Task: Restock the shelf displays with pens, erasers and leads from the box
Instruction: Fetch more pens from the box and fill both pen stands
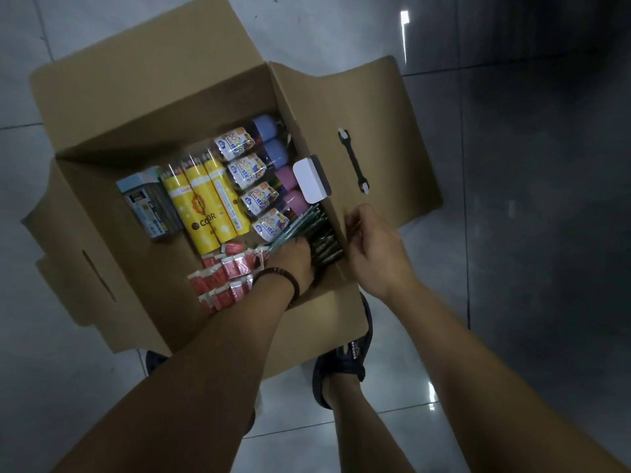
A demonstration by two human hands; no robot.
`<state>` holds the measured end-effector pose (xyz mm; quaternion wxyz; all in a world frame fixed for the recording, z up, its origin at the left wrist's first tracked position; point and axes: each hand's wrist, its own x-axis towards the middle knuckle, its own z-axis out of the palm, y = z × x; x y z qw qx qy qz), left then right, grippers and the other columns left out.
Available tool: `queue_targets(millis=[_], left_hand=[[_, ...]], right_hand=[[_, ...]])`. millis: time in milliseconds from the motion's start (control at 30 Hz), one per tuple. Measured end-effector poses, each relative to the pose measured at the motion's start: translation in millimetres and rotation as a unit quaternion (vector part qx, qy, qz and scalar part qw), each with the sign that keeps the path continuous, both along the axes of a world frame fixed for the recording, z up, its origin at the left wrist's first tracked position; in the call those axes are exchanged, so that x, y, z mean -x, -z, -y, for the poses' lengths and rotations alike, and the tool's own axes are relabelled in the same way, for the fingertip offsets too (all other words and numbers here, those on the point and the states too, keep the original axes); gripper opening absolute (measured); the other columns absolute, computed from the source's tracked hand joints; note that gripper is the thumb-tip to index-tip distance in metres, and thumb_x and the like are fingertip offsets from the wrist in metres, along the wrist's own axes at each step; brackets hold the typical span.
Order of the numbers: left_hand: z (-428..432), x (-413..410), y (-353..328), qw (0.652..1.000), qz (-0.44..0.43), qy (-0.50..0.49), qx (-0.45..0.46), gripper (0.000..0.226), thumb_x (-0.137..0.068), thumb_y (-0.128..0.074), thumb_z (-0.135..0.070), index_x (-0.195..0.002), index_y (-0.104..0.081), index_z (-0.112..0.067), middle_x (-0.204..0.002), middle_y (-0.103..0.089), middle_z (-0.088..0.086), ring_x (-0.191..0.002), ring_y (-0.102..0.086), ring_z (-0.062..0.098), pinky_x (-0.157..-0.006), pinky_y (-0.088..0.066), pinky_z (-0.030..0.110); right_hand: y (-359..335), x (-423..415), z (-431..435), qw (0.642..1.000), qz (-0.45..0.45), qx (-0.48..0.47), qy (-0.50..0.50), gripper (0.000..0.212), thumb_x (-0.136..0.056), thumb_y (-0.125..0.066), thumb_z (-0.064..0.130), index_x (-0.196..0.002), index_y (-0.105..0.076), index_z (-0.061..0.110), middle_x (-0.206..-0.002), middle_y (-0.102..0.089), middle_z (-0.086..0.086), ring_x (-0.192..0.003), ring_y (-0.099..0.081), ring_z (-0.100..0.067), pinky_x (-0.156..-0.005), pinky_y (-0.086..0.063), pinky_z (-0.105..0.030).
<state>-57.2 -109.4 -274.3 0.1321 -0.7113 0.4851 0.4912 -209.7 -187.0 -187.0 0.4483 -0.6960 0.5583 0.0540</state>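
The left hand [292,264] is sunk back-up into the near right corner of the open brown cardboard box [112,107]. Its fingers are buried among the stock, so I cannot tell whether they are clasped on anything. A bundle of slim teal pens [297,223] slants out from under its thumb side, touching it. They lie over a row of dark pens [326,245] packed against the box's right wall. A dark beaded bracelet [283,279] circles the left wrist. The right hand [374,249] sits just outside that wall, and its bent fingers [355,223] curl over the wall's top edge and hold it where the flap folds outward. Beside the left wrist is a heap of small red-wrapped erasers [223,276], touching the forearm. Beyond them three yellow cardboard tubes of colour pencils [205,206] lie side by side. To their left is a pale blue flat pack of leads [150,203]. To their right lie clear plastic tubes with blue and pink caps [259,169]. A white rounded block with a grey edge [309,180] sits against the top of the right wall. On the outward flap there is a black strap handle [353,162]. The box stands on a glossy grey tiled floor [529,199], and a dark sandal [343,365] shows just below its near corner.
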Motion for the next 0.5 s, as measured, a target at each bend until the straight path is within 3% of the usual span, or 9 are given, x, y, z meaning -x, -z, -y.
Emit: queue_targets(millis=[167,367,500], left_hand=[[-7,-7,8,0.998,-0.023,0.043,-0.037,0.042,-0.098,-0.062,-0.012,-0.137,-0.052,-0.004,-0.14,-0.055,0.021,-0.125,-0.058,0.038,-0.104,-0.052,0.044],[-11,-15,9,0.997,-0.041,0.061,-0.022,0.027,-0.101,-0.059,-0.016,-0.126,-0.061,-0.005,-0.134,-0.055,0.019,-0.114,-0.061,0.037,-0.097,-0.053,0.043],[-11,-12,8,0.998,-0.023,0.061,0.0,0.04,-0.096,-0.064,-0.007,-0.135,-0.055,-0.008,-0.135,-0.059,0.018,-0.122,-0.061,0.036,-0.102,-0.054,0.045]], right_hand=[[2,-8,2,0.999,-0.037,-0.013,0.008,0.019,-0.097,-0.056,0.015,-0.102,-0.046,0.03,-0.095,-0.057,0.006,-0.081,-0.054,-0.012,-0.063,-0.037,-0.03],[-4,-19,-6,0.997,-0.067,-0.011,0.039,0.017,-0.096,-0.053,0.013,-0.103,-0.044,0.026,-0.105,-0.057,-0.001,-0.087,-0.053,-0.022,-0.072,-0.04,-0.035],[-6,-24,-9,0.996,-0.079,-0.014,0.046,0.015,-0.095,-0.05,0.01,-0.101,-0.044,0.023,-0.102,-0.054,-0.002,-0.085,-0.053,-0.023,-0.072,-0.04,-0.036]])
